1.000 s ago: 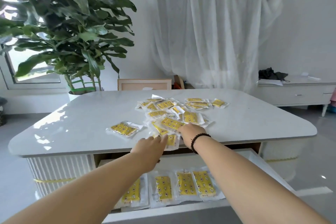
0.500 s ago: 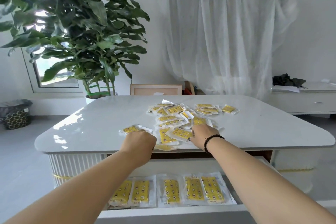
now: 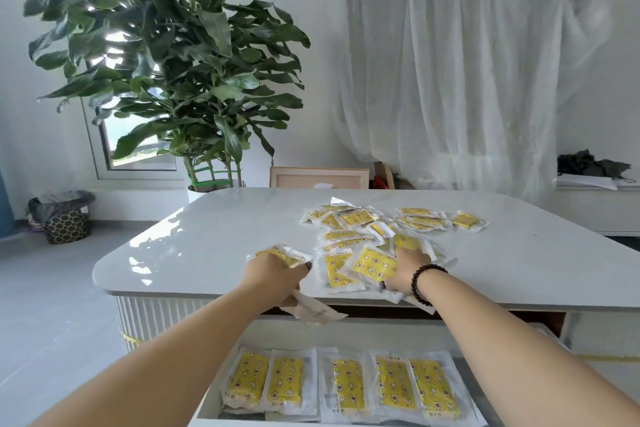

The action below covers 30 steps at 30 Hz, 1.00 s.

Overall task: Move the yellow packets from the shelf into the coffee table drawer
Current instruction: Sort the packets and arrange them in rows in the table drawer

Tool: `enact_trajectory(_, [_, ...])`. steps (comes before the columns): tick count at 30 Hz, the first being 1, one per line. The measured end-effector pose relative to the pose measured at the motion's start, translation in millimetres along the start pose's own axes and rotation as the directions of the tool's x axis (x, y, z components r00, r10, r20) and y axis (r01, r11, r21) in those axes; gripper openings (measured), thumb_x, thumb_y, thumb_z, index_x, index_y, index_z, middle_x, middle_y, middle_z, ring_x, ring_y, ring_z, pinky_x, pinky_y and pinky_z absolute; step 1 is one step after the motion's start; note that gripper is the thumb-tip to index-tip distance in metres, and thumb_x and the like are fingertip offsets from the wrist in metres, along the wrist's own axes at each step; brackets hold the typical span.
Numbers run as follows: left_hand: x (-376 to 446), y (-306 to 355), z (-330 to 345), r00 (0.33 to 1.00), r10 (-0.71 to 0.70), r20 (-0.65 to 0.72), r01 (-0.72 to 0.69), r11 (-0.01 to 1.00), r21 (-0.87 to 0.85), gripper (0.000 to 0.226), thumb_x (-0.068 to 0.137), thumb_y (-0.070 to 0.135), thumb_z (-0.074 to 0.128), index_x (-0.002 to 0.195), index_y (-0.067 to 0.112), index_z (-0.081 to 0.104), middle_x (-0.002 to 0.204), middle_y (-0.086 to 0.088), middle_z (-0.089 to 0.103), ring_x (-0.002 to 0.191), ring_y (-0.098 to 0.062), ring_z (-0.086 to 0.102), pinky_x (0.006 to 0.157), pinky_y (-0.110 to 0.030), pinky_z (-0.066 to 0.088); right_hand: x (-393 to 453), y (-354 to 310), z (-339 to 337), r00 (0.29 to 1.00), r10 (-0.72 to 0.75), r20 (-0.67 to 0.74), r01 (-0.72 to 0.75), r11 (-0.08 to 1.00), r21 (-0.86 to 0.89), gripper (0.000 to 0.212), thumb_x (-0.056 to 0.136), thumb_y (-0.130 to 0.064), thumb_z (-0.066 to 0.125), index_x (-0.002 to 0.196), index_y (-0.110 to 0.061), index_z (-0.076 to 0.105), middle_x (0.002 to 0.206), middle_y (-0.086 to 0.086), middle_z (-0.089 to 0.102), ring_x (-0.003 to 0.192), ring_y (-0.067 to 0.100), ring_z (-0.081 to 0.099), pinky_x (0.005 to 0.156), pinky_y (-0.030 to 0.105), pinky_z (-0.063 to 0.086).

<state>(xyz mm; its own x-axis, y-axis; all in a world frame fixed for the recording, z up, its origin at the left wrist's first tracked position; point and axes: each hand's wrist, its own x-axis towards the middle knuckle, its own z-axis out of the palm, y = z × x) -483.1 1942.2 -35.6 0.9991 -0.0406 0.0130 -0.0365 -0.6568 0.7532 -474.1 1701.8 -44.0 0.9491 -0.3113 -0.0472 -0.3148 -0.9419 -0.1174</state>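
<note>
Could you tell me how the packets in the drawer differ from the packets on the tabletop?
The drawer packets lie in a neat row side by side, while the tabletop packets sit in a loose, overlapping scatter. The drawer packets lie untouched, whereas the left hand and right hand each grip tabletop packets. Both sets are clear wrappers with yellow patterned contents.
</note>
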Motion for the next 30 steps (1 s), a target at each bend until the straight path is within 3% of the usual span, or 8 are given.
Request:
enact_trajectory(4, [0.8, 5.0, -10.6, 0.991, 0.131, -0.008, -0.128, 0.981, 0.148, 0.025, 0.07, 0.029, 0.083, 0.058, 0.014, 0.069, 0.06, 0.004, 0.071, 0.055, -0.006, 0.056, 0.058, -0.021, 0.051, 3.0, -2.0, 0.2, 0.997, -0.007, -0.075, 0.024, 0.975, 0.22, 0.026, 0.082, -0.017, 0.067, 0.075, -0.015, 0.042, 0.076, -0.001, 0.045, 0.061, 0.009, 0.042, 0.047, 0.019, 0.034])
enact_trajectory(6, [1.6, 8.2, -17.7, 0.983, 0.18, -0.03, -0.174, 0.974, 0.146, 0.025, 0.063, 0.023, 0.088, 0.062, 0.017, 0.064, 0.06, 0.008, 0.063, 0.057, -0.006, 0.052, 0.052, -0.018, 0.043, 2.0, -2.3, -3.4, 0.996, -0.011, -0.092, 0.046, 0.92, 0.39, 0.02, 0.084, -0.016, 0.065, 0.098, -0.016, 0.051, 0.084, 0.0, 0.051, 0.067, 0.013, 0.048, 0.052, 0.021, 0.038])
enact_trajectory(8, [1.1, 11.1, -23.9, 0.973, 0.23, -0.024, -0.228, 0.971, 0.077, 0.027, 0.061, 0.016, 0.089, 0.07, 0.015, 0.063, 0.064, 0.008, 0.059, 0.058, -0.007, 0.051, 0.053, -0.018, 0.04, 0.9, -6.5, -8.2, 0.994, -0.009, -0.107, 0.066, 0.834, 0.548, 0.056, 0.085, -0.021, 0.067, 0.136, -0.012, 0.045, 0.107, 0.007, 0.06, 0.078, 0.017, 0.055, 0.061, 0.025, 0.044])
enact_trajectory(11, [-2.9, 12.7, -32.4, 0.965, 0.26, -0.039, -0.262, 0.954, -0.143, 0.023, 0.069, 0.0, 0.08, 0.081, 0.014, 0.067, 0.067, 0.003, 0.058, 0.062, -0.012, 0.053, 0.064, -0.025, 0.049, -4.2, -23.3, -17.3, 0.998, 0.003, -0.055, 0.047, 0.468, 0.883, 0.065, 0.085, -0.013, 0.068, 0.143, -0.006, 0.038, 0.11, 0.009, 0.062, 0.079, 0.021, 0.063, 0.065, 0.032, 0.055])
enact_trajectory(13, [-3.5, 11.3, -37.6, 0.973, 0.223, -0.052, -0.228, 0.917, -0.328, 0.025, 0.075, -0.009, 0.071, 0.086, 0.012, 0.069, 0.069, -0.003, 0.055, 0.068, -0.016, 0.057, 0.075, -0.031, 0.056, -10.2, -35.5, -22.0, 0.998, -0.05, 0.044, -0.035, 0.16, 0.986, 0.04, 0.088, -0.007, 0.063, 0.126, -0.001, 0.052, 0.098, 0.014, 0.066, 0.073, 0.025, 0.067, 0.067, 0.037, 0.058])
enact_trajectory(16, [-3.5, 8.5, -43.5, 0.986, 0.164, -0.037, -0.153, 0.784, -0.601, 0.028, 0.078, -0.021, 0.06, 0.089, 0.004, 0.067, 0.069, -0.008, 0.047, 0.078, -0.025, 0.061, 0.08, -0.041, 0.059, -24.0, -53.4, -22.0, 0.975, -0.191, 0.116, -0.129, -0.06, 0.99, 0.009, 0.094, -0.008, 0.054, 0.1, -0.004, 0.06, 0.086, 0.013, 0.068, 0.071, 0.026, 0.067, 0.058, 0.033, 0.057])
enact_trajectory(25, [-5.9, 11.7, -47.9, 0.988, 0.154, -0.031, -0.1, 0.468, -0.878, 0.03, 0.085, -0.02, 0.047, 0.101, 0.002, 0.059, 0.085, -0.014, 0.064, 0.079, -0.025, 0.067, 0.063, -0.034, 0.061, -57.7, -81.7, -3.7, 0.886, -0.41, 0.219, -0.264, -0.057, 0.963, 0.016, 0.097, -0.022, 0.05, 0.098, -0.011, 0.062, 0.098, 0.007, 0.066, 0.097, 0.031, 0.063, 0.086, 0.041, 0.052])
enact_trajectory(30, [-3.5, 16.0, -43.7, 0.987, 0.158, 0.001, -0.057, 0.362, -0.93, 0.027, 0.088, -0.012, 0.044, 0.109, 0.0, 0.054, 0.103, -0.022, 0.065, 0.086, -0.031, 0.066, 0.063, -0.035, 0.061, -56.6, -85.7, -7.1, 0.947, -0.31, 0.08, -0.128, -0.14, 0.982, 0.011, 0.091, -0.014, 0.06, 0.101, -0.009, 0.059, 0.085, 0.008, 0.068, 0.072, 0.02, 0.065, 0.059, 0.031, 0.054])
